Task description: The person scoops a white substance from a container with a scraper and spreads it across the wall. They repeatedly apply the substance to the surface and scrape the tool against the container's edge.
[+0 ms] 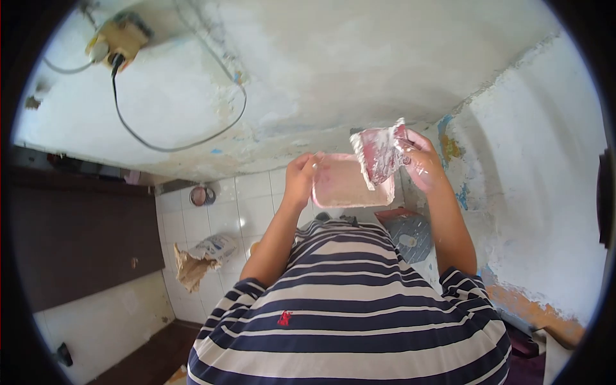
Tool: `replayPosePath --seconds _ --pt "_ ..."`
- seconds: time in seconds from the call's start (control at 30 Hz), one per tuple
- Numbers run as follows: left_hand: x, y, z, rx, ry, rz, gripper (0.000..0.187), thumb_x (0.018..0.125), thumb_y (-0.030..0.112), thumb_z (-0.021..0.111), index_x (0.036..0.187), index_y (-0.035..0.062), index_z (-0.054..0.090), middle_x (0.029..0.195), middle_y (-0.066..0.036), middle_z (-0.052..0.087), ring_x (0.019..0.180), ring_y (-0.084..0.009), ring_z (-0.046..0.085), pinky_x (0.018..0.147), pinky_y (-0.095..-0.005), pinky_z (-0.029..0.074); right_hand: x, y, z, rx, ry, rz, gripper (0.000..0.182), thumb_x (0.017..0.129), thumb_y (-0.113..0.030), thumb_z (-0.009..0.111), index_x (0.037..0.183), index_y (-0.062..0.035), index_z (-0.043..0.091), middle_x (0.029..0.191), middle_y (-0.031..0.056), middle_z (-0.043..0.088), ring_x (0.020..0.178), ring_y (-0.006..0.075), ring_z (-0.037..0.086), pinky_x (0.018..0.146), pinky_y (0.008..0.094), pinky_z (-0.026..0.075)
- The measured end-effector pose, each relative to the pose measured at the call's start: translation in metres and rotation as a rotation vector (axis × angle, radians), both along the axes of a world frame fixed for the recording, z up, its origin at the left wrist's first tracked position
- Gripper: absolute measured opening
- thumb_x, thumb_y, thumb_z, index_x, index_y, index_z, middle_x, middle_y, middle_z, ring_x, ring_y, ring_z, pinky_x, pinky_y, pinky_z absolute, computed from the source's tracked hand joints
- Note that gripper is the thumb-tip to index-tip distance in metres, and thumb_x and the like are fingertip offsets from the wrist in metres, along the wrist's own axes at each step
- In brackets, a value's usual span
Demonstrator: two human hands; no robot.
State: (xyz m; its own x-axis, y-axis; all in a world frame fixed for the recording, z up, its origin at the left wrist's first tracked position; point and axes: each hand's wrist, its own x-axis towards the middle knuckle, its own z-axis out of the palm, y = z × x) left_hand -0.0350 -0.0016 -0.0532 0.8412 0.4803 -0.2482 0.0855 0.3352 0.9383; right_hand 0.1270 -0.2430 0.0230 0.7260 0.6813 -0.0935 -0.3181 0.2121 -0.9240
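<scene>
Shallow pink rectangular tray [337,183], rounded corners, pale smeared interior facing camera, rim in left grip [301,174], flat reddish scraper [382,154], white paste caked on edges, face streaked, tilted in right grip [422,163], overlapping tray's right side, contact unclear.

Patchy pale walls [359,70] fill the upper and right parts of the frame, with bluish and orange bare spots near the corner at right. Upper left, a socket [122,42] holds a plug with a looping cable [244,102]. White floor tiles [253,215] lie left of centre, beside a dark brown panel [77,240].
</scene>
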Motion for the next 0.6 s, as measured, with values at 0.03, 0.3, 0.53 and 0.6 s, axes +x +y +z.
replayPosePath --seconds 0.03,0.3,0.53,0.6 --pt "0.002 0.000 0.001 0.009 -0.014 -0.020 0.032 0.093 0.030 0.067 0.080 0.0007 0.066 0.071 -0.002 0.061 0.067 -0.0118 0.055 0.064 -0.0272 0.046 0.008 -0.005 0.000 0.173 0.072 0.055 0.044 0.093 -0.006 0.058 0.136 -0.0013 0.053 0.124 0.0091 0.063 0.114 0.0199 0.061 0.100 0.0366 0.046" --pt "0.048 -0.008 -0.002 -0.097 -0.037 0.004 0.029 0.095 0.030 0.062 0.087 0.0031 0.066 0.084 -0.002 0.062 0.078 -0.0126 0.056 0.071 -0.0285 0.047 0.022 -0.013 0.005 0.775 0.432 -0.081 0.055 0.096 -0.010 0.054 0.148 -0.0074 0.038 0.146 0.0111 0.051 0.133 0.0266 0.050 0.114 0.0492 0.036" --pt "0.098 -0.014 -0.019 -0.065 -0.107 0.003 0.034 0.097 0.031 0.055 0.103 0.0005 0.068 0.097 -0.006 0.068 0.090 -0.0160 0.062 0.080 -0.0328 0.052 0.060 -0.023 0.044 0.946 0.422 -0.128 0.049 0.097 -0.011 0.052 0.145 -0.0101 0.043 0.145 0.0097 0.053 0.133 0.0275 0.050 0.116 0.0484 0.035" --pt "0.110 -0.015 -0.026 -0.057 -0.185 -0.011 0.037 0.097 0.033 0.057 0.106 -0.0005 0.068 0.100 -0.008 0.068 0.091 -0.0169 0.063 0.080 -0.0333 0.053 0.089 -0.034 0.079 1.060 0.371 -0.161 0.047 0.098 -0.012 0.050 0.145 -0.0098 0.045 0.144 0.0099 0.054 0.133 0.0284 0.051 0.117 0.0486 0.034"
